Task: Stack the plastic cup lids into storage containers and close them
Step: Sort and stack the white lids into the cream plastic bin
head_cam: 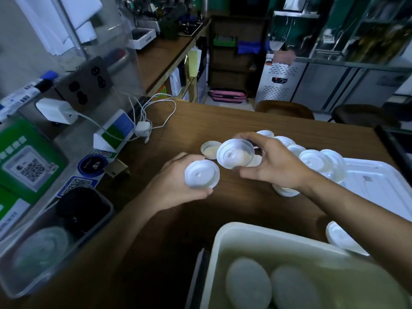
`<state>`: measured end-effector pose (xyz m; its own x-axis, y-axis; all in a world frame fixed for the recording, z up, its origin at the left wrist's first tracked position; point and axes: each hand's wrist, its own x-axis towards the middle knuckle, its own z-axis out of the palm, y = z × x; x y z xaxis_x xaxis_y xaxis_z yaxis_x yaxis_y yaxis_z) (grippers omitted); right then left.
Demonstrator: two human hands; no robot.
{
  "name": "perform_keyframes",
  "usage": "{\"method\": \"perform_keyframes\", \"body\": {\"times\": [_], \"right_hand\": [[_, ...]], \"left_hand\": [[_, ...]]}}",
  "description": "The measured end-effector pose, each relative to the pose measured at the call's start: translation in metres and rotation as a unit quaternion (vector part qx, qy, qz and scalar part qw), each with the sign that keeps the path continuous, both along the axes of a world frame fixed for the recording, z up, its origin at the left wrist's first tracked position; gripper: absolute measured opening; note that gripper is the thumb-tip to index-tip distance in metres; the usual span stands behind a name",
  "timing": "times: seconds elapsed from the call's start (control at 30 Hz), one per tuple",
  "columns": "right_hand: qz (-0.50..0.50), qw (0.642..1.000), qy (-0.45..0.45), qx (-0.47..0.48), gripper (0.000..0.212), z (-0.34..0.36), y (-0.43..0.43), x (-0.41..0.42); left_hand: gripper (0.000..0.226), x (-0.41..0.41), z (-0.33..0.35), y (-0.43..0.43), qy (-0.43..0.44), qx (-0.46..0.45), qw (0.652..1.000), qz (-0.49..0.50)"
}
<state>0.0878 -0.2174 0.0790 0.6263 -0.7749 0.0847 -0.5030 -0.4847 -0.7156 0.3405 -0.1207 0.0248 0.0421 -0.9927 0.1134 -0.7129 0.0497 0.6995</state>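
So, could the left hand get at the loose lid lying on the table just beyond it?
Probably yes: the loose lid lies on open table just beyond the left hand, with nothing between them. That hand already grips a lid, though, so it would have to gather the new one against it.

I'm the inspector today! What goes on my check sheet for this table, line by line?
Surface: brown wooden table, partly covered.
Job's things: pile of round white plastic lids on the table; more lids inside the cream plastic tub; flat white tub cover at the right.
Clutter: clear plastic box; green QR-code sign.
Grips: left hand holds one white lid; right hand holds a second white lid.
Cables: white charger cables loop beside the white wall charger.
Surroundings: steel fridge cabinet; brown round stool.
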Motion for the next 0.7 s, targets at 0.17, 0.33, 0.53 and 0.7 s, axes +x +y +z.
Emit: {"method": "perform_keyframes", "body": {"times": [0.17, 0.33, 0.53, 0.7], "right_hand": [[-0.025, 0.998, -0.034, -0.036, 0.073, 0.023, 0.048, -0.041], [-0.035, 0.998, -0.033, -0.046, 0.081, 0.027, 0.092, -0.084], [-0.039, 0.997, -0.068, -0.028, 0.08, 0.029, 0.138, -0.123], [-0.037, 0.995, -0.096, 0.009, 0.081, 0.02, 0.164, -0.143]], "left_hand": [[0.08, -0.016, 0.048, 0.029, -0.012, -0.079, 0.991, -0.105], [0.085, -0.041, 0.077, 0.063, -0.056, -0.124, 0.973, -0.187], [0.095, -0.084, 0.089, 0.092, -0.062, -0.09, 0.968, -0.224], [0.096, -0.111, 0.082, 0.107, -0.068, -0.061, 0.965, -0.245]]}}
